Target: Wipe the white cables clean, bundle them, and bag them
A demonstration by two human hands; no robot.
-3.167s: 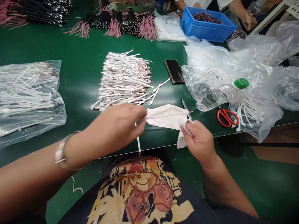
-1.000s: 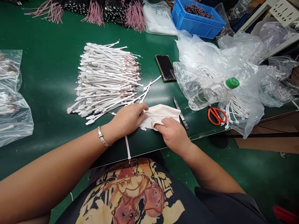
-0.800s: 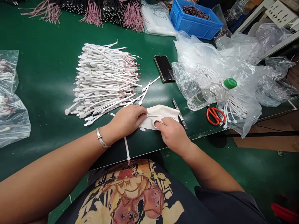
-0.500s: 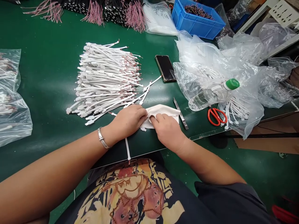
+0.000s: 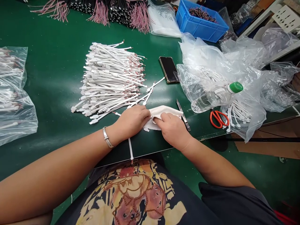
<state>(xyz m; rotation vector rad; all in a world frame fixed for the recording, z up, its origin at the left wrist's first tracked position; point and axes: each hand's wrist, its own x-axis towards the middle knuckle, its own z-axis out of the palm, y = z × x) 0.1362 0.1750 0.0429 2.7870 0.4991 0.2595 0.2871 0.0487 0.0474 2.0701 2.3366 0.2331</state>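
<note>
A cream-white cloth (image 5: 161, 111) lies bunched between my two hands near the table's front edge. My left hand (image 5: 133, 120), with a silver bangle at its wrist, is closed on the cloth's left end. Fingers of my right hand (image 5: 174, 128) pinch a rolled fold of the same cloth. A short white cable (image 5: 130, 150) runs from under my left hand toward the front edge; whether that hand holds it I cannot tell. A small white piece (image 5: 146, 129) shows below the cloth. Tweezers (image 5: 183, 115) lie just right of the cloth.
Behind my left hand is a large pile of white cables (image 5: 112, 78). A phone (image 5: 168, 69), a clear bottle (image 5: 211, 98), red-handled scissors (image 5: 217, 119) and plastic bags (image 5: 243, 68) lie to the right. A blue bin (image 5: 201, 23) stands at the back; another bag (image 5: 18, 103) lies left.
The whole view has shifted slightly, so the table's things appear a little further right. Both hands stay on the cloth, with only a slight shift in its folds.
</note>
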